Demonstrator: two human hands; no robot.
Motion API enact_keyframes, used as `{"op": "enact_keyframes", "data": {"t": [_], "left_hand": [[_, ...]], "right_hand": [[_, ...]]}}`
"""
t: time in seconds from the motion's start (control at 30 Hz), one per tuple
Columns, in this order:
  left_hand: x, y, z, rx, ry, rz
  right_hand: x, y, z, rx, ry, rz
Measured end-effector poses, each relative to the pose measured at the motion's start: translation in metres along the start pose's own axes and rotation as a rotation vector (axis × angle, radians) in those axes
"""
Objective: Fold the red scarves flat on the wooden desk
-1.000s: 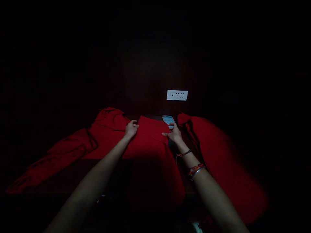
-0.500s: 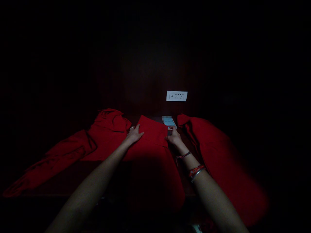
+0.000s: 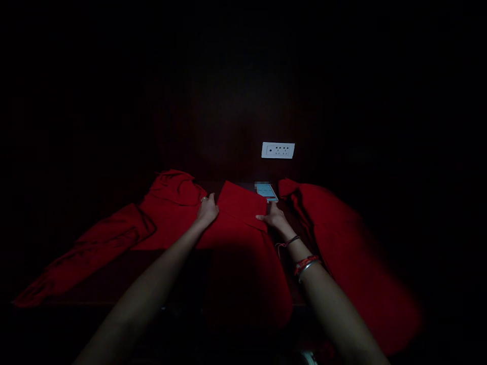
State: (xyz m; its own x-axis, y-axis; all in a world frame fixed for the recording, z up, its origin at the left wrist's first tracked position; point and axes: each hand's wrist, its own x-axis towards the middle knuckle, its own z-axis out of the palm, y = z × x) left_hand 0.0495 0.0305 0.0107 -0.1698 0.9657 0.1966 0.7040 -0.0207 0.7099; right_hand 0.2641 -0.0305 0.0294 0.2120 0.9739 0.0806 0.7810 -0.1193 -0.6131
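Note:
A red cloth [image 3: 239, 238] lies spread on a dark surface in front of me, its far end folded into a flat band. My left hand [image 3: 207, 210] rests on the left edge of that folded band, fingers laid over the fabric; a ring shows on one finger. My right hand [image 3: 274, 218] presses on the band's right edge, fingers stretched flat. Bracelets circle my right wrist. A phone [image 3: 266, 192] with a lit screen lies just beyond my right hand.
More red fabric [image 3: 342, 248] is heaped to the right, and a long red piece [image 3: 95, 243] trails off to the left. A white wall socket plate [image 3: 277, 150] sits on the dark wall behind. The surroundings are very dark.
Both hands shifted slightly along the folded band's edges; the left hand drew its fingers in toward the fold, the right slid a little nearer me. The cloth stayed in place.

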Motion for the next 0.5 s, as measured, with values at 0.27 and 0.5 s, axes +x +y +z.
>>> {"op": "enact_keyframes", "data": {"t": [0.27, 0.5], "left_hand": [[-0.029, -0.011, -0.004, 0.582, -0.287, 0.135], [-0.025, -0.046, -0.012, 0.612, -0.211, 0.264]], "right_hand": [[-0.005, -0.002, -0.002, -0.226, -0.214, -0.063], [-0.005, -0.002, 0.003, -0.228, -0.076, -0.092]]}}
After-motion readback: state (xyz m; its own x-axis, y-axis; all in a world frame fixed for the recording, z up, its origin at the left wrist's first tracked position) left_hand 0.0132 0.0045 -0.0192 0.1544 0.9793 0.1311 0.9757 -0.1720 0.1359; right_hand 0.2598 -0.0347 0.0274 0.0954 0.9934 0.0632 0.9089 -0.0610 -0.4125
